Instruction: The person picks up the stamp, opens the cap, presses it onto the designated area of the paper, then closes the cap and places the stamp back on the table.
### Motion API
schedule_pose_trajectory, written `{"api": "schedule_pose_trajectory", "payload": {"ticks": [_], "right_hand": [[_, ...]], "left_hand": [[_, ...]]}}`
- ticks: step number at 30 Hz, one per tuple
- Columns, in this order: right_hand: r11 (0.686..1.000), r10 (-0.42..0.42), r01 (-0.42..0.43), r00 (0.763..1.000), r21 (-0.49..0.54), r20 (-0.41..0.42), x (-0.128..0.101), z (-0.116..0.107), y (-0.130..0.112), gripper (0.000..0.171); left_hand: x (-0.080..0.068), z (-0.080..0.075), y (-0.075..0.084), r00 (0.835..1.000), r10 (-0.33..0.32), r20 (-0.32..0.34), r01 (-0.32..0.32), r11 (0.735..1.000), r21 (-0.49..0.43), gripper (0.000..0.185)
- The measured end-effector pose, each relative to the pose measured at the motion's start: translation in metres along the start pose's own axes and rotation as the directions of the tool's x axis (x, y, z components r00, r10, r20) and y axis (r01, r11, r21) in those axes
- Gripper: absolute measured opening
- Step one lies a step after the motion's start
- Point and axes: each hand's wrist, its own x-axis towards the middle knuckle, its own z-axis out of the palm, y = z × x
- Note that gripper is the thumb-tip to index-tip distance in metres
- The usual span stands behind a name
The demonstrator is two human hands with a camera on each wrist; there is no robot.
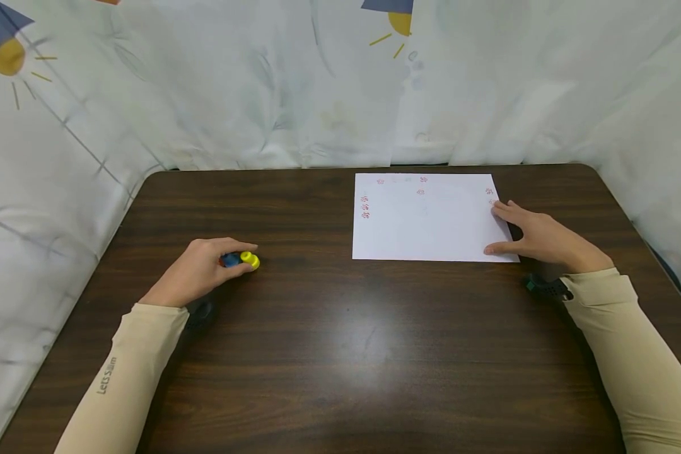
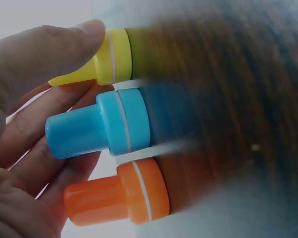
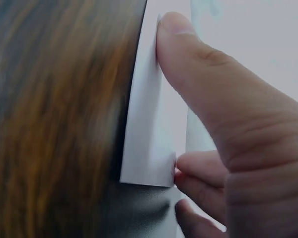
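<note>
In the head view my left hand (image 1: 204, 265) is at the left of the table, its thumb and fingers pinching a yellow stamp (image 1: 250, 258). A blue stamp (image 2: 99, 126) and an orange stamp (image 2: 116, 194) stand in a row beside the yellow one, wide ends on the table, under the palm. A white sheet of paper (image 1: 431, 233) lies at the back, right of centre, with several small red printed marks near its top, left and right edges. My right hand (image 1: 539, 236) rests on the paper's right edge, thumb and fingers spread and touching it.
The brown wood-grain table (image 1: 318, 328) has rounded far corners. Pale patterned curtains (image 1: 232, 94) hang close behind it and along both sides. A dark band (image 1: 547, 287) sits at the right wrist.
</note>
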Motion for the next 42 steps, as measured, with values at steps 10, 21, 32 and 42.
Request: {"api": "schedule_pose_trajectory", "payload": {"ticks": [10, 21, 32, 42], "right_hand": [[1.000, -0.007, 0.007, 1.000, 0.001, -0.001, -0.002, 0.000, 0.001, 0.111], [0.998, -0.056, 0.055, 0.998, -0.042, -0.041, 0.001, 0.007, -0.003, 0.111], [0.991, -0.098, 0.094, 0.994, -0.090, -0.043, 0.001, 0.009, -0.010, 0.111], [0.996, -0.085, 0.082, 0.994, -0.043, -0.075, -0.004, 0.012, -0.012, 0.111]], "left_hand": [[0.003, 0.001, 0.002, 0.996, 0.044, -0.075, -0.043, 0.999, 0.005, 0.040], [0.007, -0.001, 0.006, 0.982, 0.101, -0.157, -0.102, 0.995, 0.001, 0.040], [0.010, 0.001, 0.011, 0.979, 0.116, -0.170, -0.121, 0.992, -0.020, 0.039], [0.016, 0.005, 0.014, 0.975, 0.135, -0.174, -0.140, 0.990, -0.016, 0.038]]}}
